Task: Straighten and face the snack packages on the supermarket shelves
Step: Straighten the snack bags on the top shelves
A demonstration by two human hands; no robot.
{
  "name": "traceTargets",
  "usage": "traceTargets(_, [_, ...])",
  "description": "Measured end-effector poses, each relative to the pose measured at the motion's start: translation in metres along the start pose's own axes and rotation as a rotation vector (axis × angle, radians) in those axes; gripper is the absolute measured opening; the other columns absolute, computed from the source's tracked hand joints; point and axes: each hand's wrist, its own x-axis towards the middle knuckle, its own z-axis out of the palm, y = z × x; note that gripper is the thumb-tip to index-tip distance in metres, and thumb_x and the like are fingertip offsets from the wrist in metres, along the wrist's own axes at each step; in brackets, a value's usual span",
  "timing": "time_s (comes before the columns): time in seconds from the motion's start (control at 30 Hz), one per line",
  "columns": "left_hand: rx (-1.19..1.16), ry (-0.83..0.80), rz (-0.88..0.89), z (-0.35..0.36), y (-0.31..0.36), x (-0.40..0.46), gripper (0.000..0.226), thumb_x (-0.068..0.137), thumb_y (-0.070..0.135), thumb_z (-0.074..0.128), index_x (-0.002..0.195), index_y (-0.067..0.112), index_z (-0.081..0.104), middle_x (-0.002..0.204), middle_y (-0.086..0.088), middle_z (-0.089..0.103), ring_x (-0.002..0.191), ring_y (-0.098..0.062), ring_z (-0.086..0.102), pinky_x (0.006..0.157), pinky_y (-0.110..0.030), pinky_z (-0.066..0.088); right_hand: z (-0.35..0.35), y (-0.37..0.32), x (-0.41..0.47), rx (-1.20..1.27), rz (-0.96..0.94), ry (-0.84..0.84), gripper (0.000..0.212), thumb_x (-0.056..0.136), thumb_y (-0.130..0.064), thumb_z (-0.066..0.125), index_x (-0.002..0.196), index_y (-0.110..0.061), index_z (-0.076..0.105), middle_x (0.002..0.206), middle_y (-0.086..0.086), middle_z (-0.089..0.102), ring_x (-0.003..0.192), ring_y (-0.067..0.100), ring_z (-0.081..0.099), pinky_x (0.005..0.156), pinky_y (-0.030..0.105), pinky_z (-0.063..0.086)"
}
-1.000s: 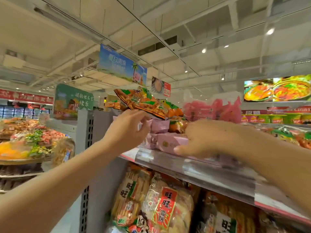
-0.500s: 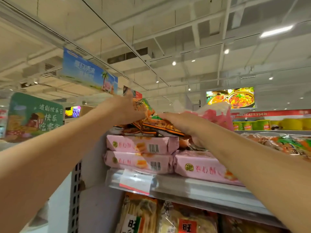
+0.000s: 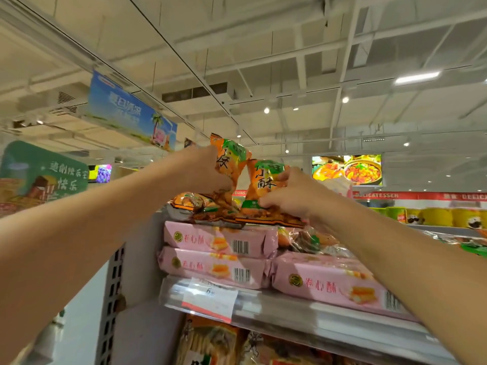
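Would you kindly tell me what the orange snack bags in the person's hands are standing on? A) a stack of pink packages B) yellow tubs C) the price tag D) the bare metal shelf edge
A: the orange snack bags, held by the left hand and right hand, sit atop the pink packages.

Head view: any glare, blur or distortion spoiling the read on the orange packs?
Head view: wide-angle bending at the edges; slight softness overall; glare on the shelf rail; the orange packs in the left hand and right hand stay readable.
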Motion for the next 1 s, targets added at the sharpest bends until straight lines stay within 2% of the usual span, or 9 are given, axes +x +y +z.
traceTargets(0.17, [-0.310, 0.041, 0.048, 0.010, 0.016, -0.016, 0.061, 0.071, 0.056, 0.071, 0.113, 0.024, 0.041, 0.087, 0.005, 0.052, 0.072, -0.007, 0.047, 0.050, -0.025, 0.032, -0.028, 0.007, -0.028, 0.051, -0.174, 0.158, 0.077, 0.070, -0.028, 0.081, 0.131, -0.025, 0.033, 0.102, -0.014, 0.054, 0.088, 0.010, 0.062, 0.075, 0.033, 0.054])
traceTargets(0.33, [-0.620, 0.024, 0.177, 0.033, 0.067, -0.040, 0.068, 0.062, 0.043, 0.086, 0.106, 0.025, 0.037, 0.088, 0.015, 0.045, 0.076, -0.003, 0.049, 0.055, -0.023, 0.038, -0.057, 0.032, -0.075, -0.111, -0.231, 0.247, 0.090, 0.067, -0.042, 0.074, 0.137, -0.045, 0.019, 0.098, -0.027, 0.051, 0.075, -0.005, 0.063, 0.057, 0.013, 0.047])
traceTargets(0.57, [-0.996, -0.100, 0.503, 0.050, 0.169, -0.072, 0.105, 0.062, 0.030, 0.087, 0.139, 0.046, 0.018, 0.080, 0.047, 0.053, 0.071, 0.021, 0.057, 0.055, -0.005, 0.043, -0.126, 0.079, -0.149, -0.194, -0.058, 0.401, 0.098, 0.056, -0.062, 0.073, 0.137, -0.045, 0.022, 0.115, -0.020, 0.058, 0.095, 0.000, 0.062, 0.088, 0.031, 0.053])
traceTargets(0.63, [-1.114, -0.172, 0.559, 0.055, 0.201, -0.082, 0.102, 0.062, 0.029, 0.087, 0.135, 0.053, 0.020, 0.086, 0.054, 0.050, 0.076, 0.017, 0.061, 0.066, -0.014, 0.053, -0.148, 0.092, -0.173, -0.225, -0.012, 0.439, 0.095, 0.059, -0.058, 0.076, 0.136, -0.045, 0.022, 0.109, -0.026, 0.056, 0.094, -0.002, 0.061, 0.088, 0.031, 0.053])
traceTargets(0.7, [-1.223, -0.217, 0.571, 0.062, 0.233, -0.093, 0.094, 0.061, 0.037, 0.081, 0.130, 0.059, 0.022, 0.093, 0.040, 0.058, 0.079, 0.002, 0.067, 0.073, -0.032, 0.058, -0.170, 0.103, -0.196, -0.274, 0.009, 0.484, 0.093, 0.063, -0.053, 0.079, 0.137, -0.043, 0.024, 0.108, -0.029, 0.053, 0.093, -0.005, 0.061, 0.086, 0.028, 0.053])
traceTargets(0.8, [-1.280, -0.224, 0.625, 0.067, 0.279, -0.109, 0.085, 0.068, 0.048, 0.071, 0.134, 0.056, 0.019, 0.108, 0.022, 0.063, 0.093, -0.008, 0.066, 0.083, -0.040, 0.055, -0.200, 0.116, -0.226, -0.349, 0.038, 0.541, 0.092, 0.064, -0.051, 0.078, 0.139, -0.041, 0.026, 0.110, -0.029, 0.053, 0.092, -0.005, 0.061, 0.084, 0.026, 0.051])
traceTargets(0.87, [-1.279, -0.213, 0.669, 0.068, 0.312, -0.119, 0.084, 0.079, 0.044, 0.072, 0.138, 0.055, 0.013, 0.108, 0.024, 0.062, 0.093, -0.002, 0.064, 0.080, -0.030, 0.052, -0.223, 0.127, -0.247, -0.388, 0.058, 0.566, 0.091, 0.067, -0.049, 0.079, 0.140, -0.039, 0.026, 0.113, -0.024, 0.057, 0.095, -0.001, 0.061, 0.083, 0.026, 0.049])
traceTargets(0.93, [-1.249, -0.175, 0.689, 0.068, 0.332, -0.125, 0.081, 0.085, 0.041, 0.068, 0.139, 0.056, 0.009, 0.094, 0.038, 0.050, 0.076, 0.016, 0.057, 0.066, -0.010, 0.039, -0.239, 0.134, -0.259, -0.415, 0.066, 0.582, 0.091, 0.070, -0.045, 0.080, 0.142, -0.037, 0.026, 0.116, -0.018, 0.057, 0.099, 0.001, 0.060, 0.083, 0.023, 0.047])
traceTargets(1.0, [-1.216, -0.158, 0.703, 0.063, 0.362, -0.134, 0.080, 0.087, 0.041, 0.065, 0.140, 0.056, 0.007, 0.088, 0.042, 0.043, 0.067, 0.018, 0.052, 0.060, -0.004, 0.032, -0.266, 0.144, -0.276, -0.435, 0.056, 0.598, 0.089, 0.070, -0.044, 0.080, 0.141, -0.037, 0.027, 0.110, -0.024, 0.056, 0.094, -0.005, 0.060, 0.081, 0.020, 0.047])
